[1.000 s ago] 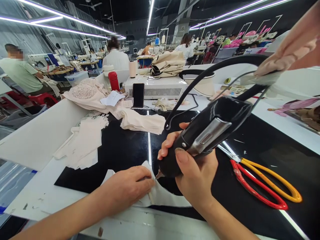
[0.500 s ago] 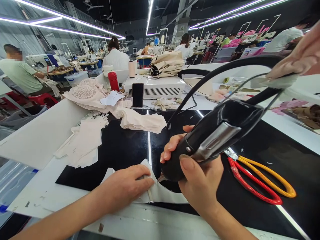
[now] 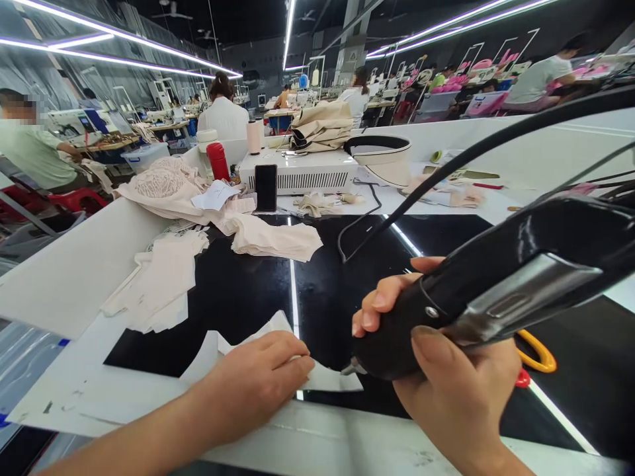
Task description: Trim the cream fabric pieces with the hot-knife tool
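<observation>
My right hand is wrapped round black corded electric scissors with a metal lever. My thumb rests against the lever's lower end. Their small metal tip lies at the right end of a curved white fabric piece. My left hand presses on this piece, with thumb and fingers closed together at its edge. The fingertips partly cover the fabric. Behind my right hand, hand shears show only parts of their yellow and red handles.
Cream fabric pieces lie on the left of the black work surface. Further back are a stack of cut cloth, a phone, a red flask and a white vented box. A thick black cable arches above the table.
The electric scissors have moved right, their tip now at the fabric piece's right end. They now hide most of the hand shears. My left hand stays on the fabric.
</observation>
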{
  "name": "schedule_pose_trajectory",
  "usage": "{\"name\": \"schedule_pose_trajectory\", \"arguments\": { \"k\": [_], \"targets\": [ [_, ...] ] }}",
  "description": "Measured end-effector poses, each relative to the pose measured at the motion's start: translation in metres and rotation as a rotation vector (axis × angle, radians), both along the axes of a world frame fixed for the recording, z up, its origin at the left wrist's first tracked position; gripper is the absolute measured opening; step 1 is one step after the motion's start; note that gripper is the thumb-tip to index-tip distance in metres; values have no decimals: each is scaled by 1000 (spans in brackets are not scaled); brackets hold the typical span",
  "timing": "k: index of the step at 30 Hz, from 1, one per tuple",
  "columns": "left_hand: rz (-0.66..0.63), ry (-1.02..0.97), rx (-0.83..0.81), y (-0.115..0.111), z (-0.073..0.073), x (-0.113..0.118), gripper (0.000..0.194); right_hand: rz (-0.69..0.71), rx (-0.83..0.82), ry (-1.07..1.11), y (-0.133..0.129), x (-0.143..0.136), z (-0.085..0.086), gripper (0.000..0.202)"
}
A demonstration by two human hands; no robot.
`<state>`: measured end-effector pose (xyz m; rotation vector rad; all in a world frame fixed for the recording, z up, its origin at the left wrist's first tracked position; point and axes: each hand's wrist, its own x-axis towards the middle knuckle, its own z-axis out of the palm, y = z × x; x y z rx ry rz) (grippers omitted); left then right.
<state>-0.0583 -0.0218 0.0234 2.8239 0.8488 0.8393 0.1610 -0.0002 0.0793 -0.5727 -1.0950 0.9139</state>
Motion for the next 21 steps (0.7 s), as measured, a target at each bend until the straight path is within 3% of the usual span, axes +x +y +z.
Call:
{"name": "schedule_pose_trajectory", "arguments": {
  "k": [6,10,21],
  "targets": [
    [2,31,-7,-1,-4,14,23,-2,-16,-17,-4,4,-6,41],
    [9,39,43,-3,-5,12,29,20,-16,-11,-7,4,-7,39],
    [35,21,-32,-14,-11,9,21,80,12,74,0,-14,-3,45]
  ]
}}
